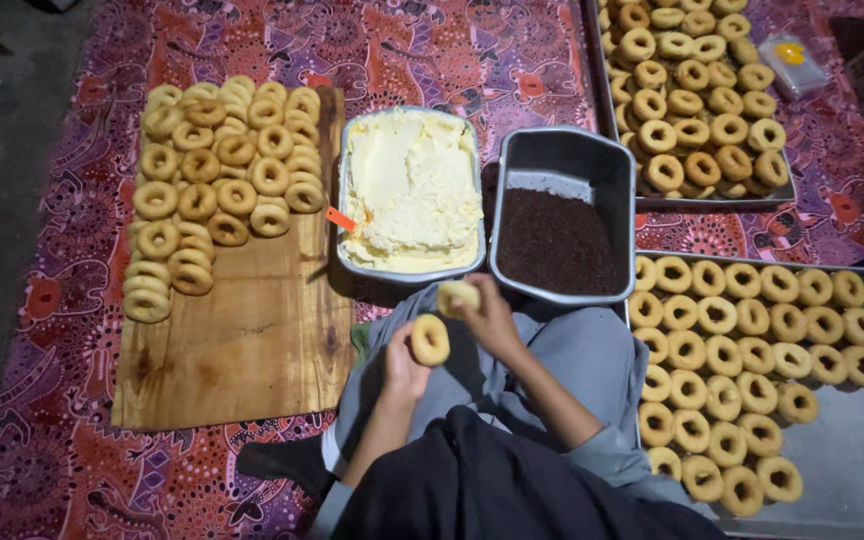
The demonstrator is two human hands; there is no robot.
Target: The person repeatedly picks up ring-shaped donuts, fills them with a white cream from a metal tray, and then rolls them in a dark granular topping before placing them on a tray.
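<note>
Two ring doughnuts held up over the lap, one in each hand.

The left hand (404, 375) has its fingers closed around a plain doughnut (430, 340); the right hand (487, 315) pinches a cream-topped doughnut (458, 296) just beside the near edge of the cream tray (411, 190). The sprinkle pan (562, 215) stands beside that tray, on the patterned cloth (52, 300).

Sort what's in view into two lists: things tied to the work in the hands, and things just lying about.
In the work:
left hand holding a ring doughnut
right hand holding a doughnut half
cream tub
sprinkles pan
wooden board
near tray

Lying about:
far tray
small plastic packet
patterned cloth
</note>
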